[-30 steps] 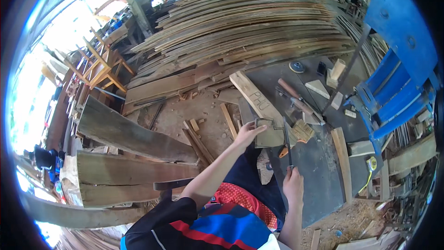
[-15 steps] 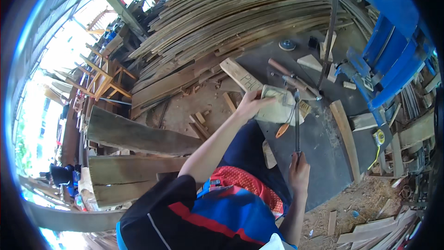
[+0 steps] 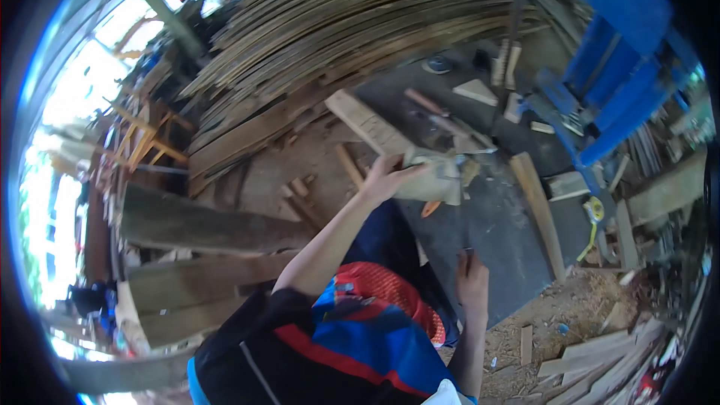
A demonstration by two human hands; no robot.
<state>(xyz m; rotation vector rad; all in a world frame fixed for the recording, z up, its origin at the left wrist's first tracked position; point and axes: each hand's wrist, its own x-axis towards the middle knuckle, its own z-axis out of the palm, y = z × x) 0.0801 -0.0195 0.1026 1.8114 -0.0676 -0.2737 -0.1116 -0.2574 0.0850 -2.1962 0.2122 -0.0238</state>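
Observation:
My left hand [image 3: 388,178] grips a pale block of wood [image 3: 435,180] that has a long arm reaching away to the upper left, with dark marks on it. The block rests at the near left edge of a dark tabletop [image 3: 495,255]. Closed around the handle of a long, thin file [image 3: 463,221], my right hand [image 3: 472,283] is on the near side of the block. The file's blade is smeared by motion and points away toward the block's right end. A brush with an orange handle [image 3: 430,209] lies partly hidden under the block.
Wooden-handled tools [image 3: 425,101], a disc [image 3: 436,65], offcuts [image 3: 475,91] and a curved wood strip [image 3: 537,217] lie on the tabletop. A yellow tape measure [image 3: 594,210] and a blue machine [image 3: 622,112] are at the right. Stacked planks [image 3: 360,22] fill the back; thick boards [image 3: 210,214] stand left.
The whole view has shifted, so everything sits a little further left. The file's blade has blurred with motion. Both hands keep their holds.

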